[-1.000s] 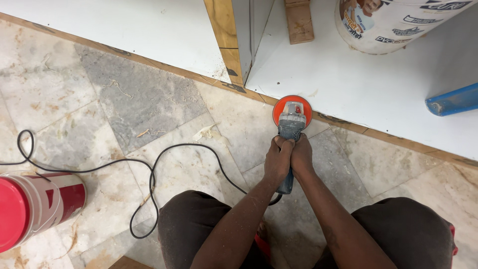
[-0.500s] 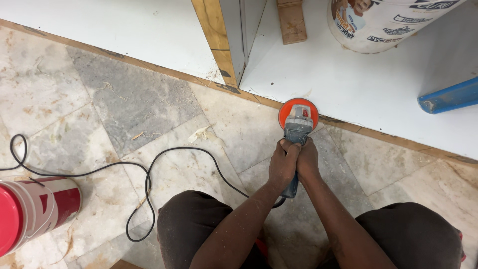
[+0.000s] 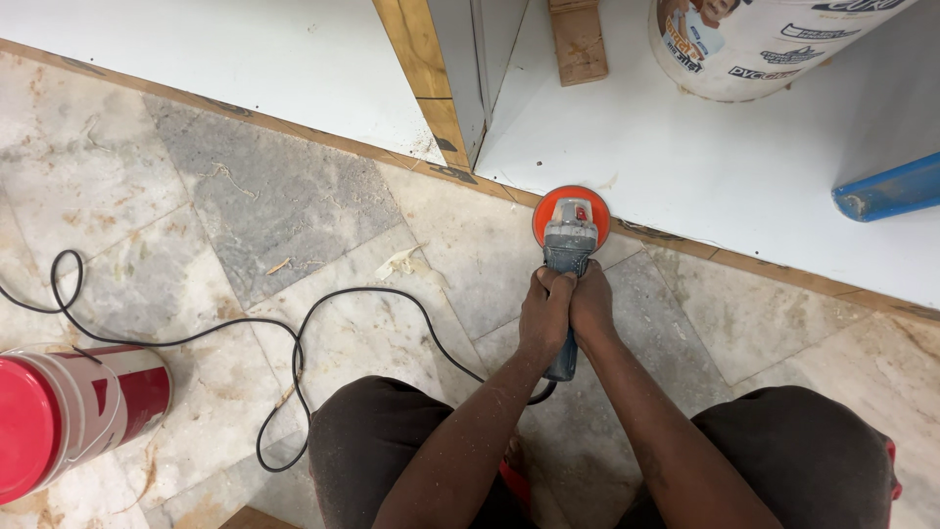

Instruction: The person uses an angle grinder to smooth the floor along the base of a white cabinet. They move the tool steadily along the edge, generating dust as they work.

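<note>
- Hands first: we wrap our left hand (image 3: 544,315) and right hand (image 3: 591,308) side by side around the body of the sander (image 3: 568,257), both closed tight on it, fingers curled over the grey housing.
- Sander as landmark: it lies on the floor (image 3: 294,196) in front of our knees, its nose pointing away from us.
- Its orange disc (image 3: 571,212) sits at the far end of the sander, flat against the wooden edge strip (image 3: 676,241) where the floor meets the white board (image 3: 685,147).
- The black cord (image 3: 294,343) leaves the near end of the sander, loops off to the left across the floor and curls well away from it.
- A red bucket (image 3: 69,416) lies on its side far left of the sander, near the cord's loops.
- Beyond the sander, on the board, stands a white bucket (image 3: 754,44) with printed pictures; a small wood block (image 3: 578,39) lies left of it.
- A blue bar (image 3: 886,188) lies on the board to the sander's right, well apart.
- A wooden frame post (image 3: 431,78) rises beyond and left of the sander.
- Our dark-trousered knees (image 3: 793,451) flank the sander's near end.
</note>
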